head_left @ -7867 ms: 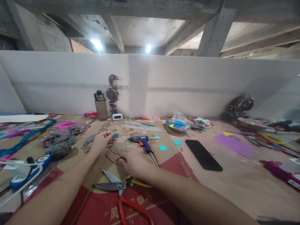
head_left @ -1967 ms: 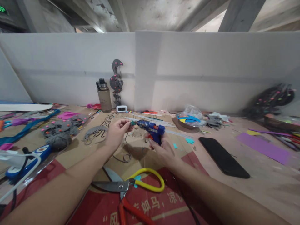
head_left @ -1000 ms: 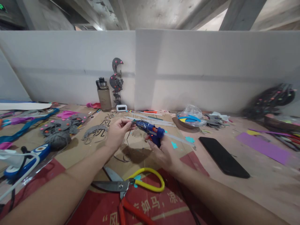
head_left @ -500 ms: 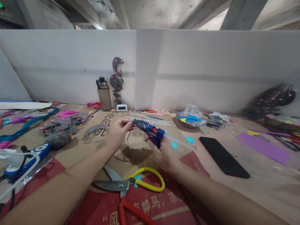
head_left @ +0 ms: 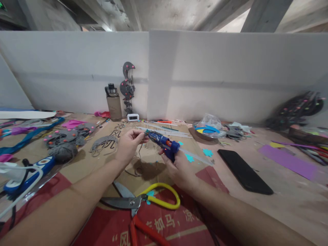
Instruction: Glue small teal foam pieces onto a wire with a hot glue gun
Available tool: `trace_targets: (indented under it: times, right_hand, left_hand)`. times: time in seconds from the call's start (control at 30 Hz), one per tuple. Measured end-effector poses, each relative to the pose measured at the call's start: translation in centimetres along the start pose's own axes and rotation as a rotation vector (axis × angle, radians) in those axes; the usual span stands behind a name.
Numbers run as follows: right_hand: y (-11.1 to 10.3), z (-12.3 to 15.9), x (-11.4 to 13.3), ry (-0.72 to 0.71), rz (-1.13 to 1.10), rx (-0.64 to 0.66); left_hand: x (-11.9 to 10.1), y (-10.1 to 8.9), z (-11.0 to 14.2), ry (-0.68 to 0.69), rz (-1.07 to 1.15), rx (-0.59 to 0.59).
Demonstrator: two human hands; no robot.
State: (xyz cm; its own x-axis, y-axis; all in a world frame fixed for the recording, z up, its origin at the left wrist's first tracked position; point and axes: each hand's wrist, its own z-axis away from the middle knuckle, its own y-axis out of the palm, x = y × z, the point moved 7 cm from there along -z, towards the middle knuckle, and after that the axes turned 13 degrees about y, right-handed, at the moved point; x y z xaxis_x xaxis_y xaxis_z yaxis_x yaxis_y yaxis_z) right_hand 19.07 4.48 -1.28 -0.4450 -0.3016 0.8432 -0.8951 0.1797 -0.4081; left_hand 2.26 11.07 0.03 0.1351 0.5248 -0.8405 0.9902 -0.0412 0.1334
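My right hand [head_left: 176, 167] grips a blue hot glue gun [head_left: 164, 145] by its handle, with a clear glue stick poking out of its back end to the right. The gun's nozzle points left at a small teal piece [head_left: 147, 131] that my left hand [head_left: 128, 145] pinches between its fingertips. A thin dark wire [head_left: 139, 160] hangs down from my left hand and curls on the cardboard [head_left: 107, 167]. Both hands hover a little above the cardboard.
Large scissors [head_left: 143, 201] with yellow and red handles lie in front of me. A black phone [head_left: 243, 171] lies to the right, with teal cut-outs [head_left: 207, 152] beside it. Grey felt pieces [head_left: 64, 141], a bottle [head_left: 114, 102], a small clock [head_left: 132, 117] and a plastic bag [head_left: 208, 125] stand further off.
The right hand took up the glue gun from the cardboard and brought its nozzle to the teal piece; over the last second the gun tilted slightly, its back end lower.
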Motion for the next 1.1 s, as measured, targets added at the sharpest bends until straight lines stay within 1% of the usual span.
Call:
trace_targets:
  times: [0.13,0.37,0.63,0.8,0.9,1.1]
  right_hand:
    - [0.06,-0.07,0.08,0.005,-0.009,0.002]
    - [0.08,-0.11,-0.57,0.007,-0.009,-0.012]
    - [0.00,-0.09,-0.23,0.002,0.015,-0.007]
    - [-0.08,-0.23,-0.61,-0.003,0.022,-0.028]
    - [-0.19,-0.21,-0.40,-0.006,0.038,-0.042]
    - [0.04,-0.11,-0.41,-0.005,0.034,-0.025]
  left_hand:
    - [0.04,-0.04,0.01,-0.001,0.005,-0.005]
    - [0.13,-0.02,0.03,-0.007,0.014,0.004]
    - [0.12,-0.03,0.04,-0.006,0.003,0.008]
    - [0.10,0.10,0.12,-0.019,0.014,0.014]
    - [0.14,0.06,0.09,-0.019,0.011,0.011]
    - [0.26,-0.06,0.03,-0.009,0.005,0.011]
